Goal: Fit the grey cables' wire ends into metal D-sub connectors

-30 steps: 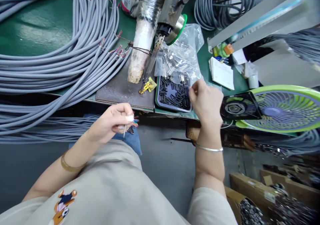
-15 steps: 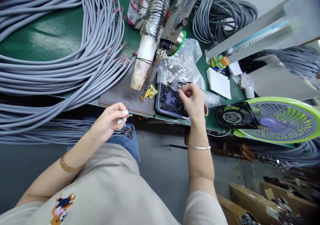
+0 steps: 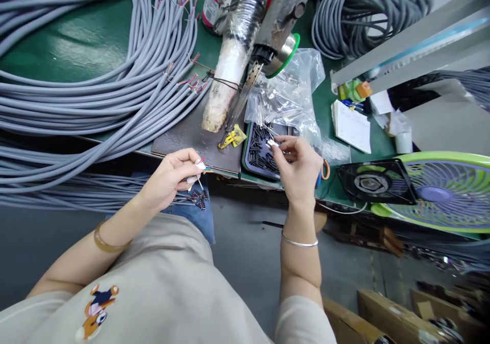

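Observation:
My left hand [image 3: 172,176] pinches a cable end with thin coloured wires [image 3: 207,169] fanning out past the fingertips, in front of the dark board's edge. Over the tray [image 3: 264,171] of small black pieces, my right hand [image 3: 297,163] is closed on a small silvery connector [image 3: 271,143] between thumb and forefinger. A clear plastic bag [image 3: 287,96] with shiny pieces lies behind the tray. The soldering iron tip and a yellow clip [image 3: 228,139] are above the dark board [image 3: 184,136], between my hands.
Bundles of grey cables [image 3: 95,101] cover the left side. A white-wrapped duct [image 3: 225,81] hangs over the middle. To the right are a notepad [image 3: 351,124], a black fan [image 3: 373,182] and a green fan [image 3: 451,191]. Cardboard boxes [image 3: 390,316] stand on the floor.
My right hand has drawn back slightly from the bag, and the silvery connector now shows in its fingers. My left hand has shifted a little right and up, still pinching the cable end.

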A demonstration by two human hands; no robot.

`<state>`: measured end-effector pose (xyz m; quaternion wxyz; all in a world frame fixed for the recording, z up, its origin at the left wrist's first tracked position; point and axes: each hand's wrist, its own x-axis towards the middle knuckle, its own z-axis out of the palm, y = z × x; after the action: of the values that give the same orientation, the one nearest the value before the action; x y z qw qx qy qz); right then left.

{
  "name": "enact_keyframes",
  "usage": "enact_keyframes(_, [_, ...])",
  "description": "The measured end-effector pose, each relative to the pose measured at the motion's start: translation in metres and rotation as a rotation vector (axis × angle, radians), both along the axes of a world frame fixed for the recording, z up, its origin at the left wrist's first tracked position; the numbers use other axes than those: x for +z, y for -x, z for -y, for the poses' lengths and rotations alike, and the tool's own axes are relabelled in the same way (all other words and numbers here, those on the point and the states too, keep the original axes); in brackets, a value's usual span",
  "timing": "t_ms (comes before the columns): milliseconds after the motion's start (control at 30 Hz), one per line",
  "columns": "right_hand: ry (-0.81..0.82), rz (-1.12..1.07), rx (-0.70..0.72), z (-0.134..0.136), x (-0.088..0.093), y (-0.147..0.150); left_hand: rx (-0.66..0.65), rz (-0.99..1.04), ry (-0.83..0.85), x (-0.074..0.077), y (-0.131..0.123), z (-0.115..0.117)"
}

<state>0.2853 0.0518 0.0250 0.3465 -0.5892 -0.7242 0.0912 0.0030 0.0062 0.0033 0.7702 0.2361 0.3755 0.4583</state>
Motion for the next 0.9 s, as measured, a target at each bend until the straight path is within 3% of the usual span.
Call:
enact_keyframes(233, [0.049, 0.561, -0.023, -0.028, -0.015, -0.021, -0.011, -0.022, -0.023, -0.001, 0.0, 0.002])
enact_keyframes(433, [0.094, 0.72, 0.016, -0.032, -0.008, -0.014, -0.007, -0.048, -0.03, -0.002, 0.001, 0.003])
enact_keyframes(533, [0.014, 0.715, 0.0, -0.029, 0.003, -0.016, 0.013, -0.089, -0.033, 0.001, 0.001, 0.002])
enact_keyframes(633, [-0.206, 0.583, -0.067, -0.016, 0.02, -0.014, 0.04, -0.136, -0.066, 0.004, 0.001, 0.001])
enact_keyframes(733, [-0.362, 0.26, -0.115, 0.008, 0.037, 0.001, 0.052, -0.172, -0.141, 0.005, -0.001, -0.001])
enact_keyframes(900, [-0.246, -0.489, -0.082, 0.048, 0.04, 0.049, 0.066, -0.229, -0.259, 0.005, -0.006, -0.003])
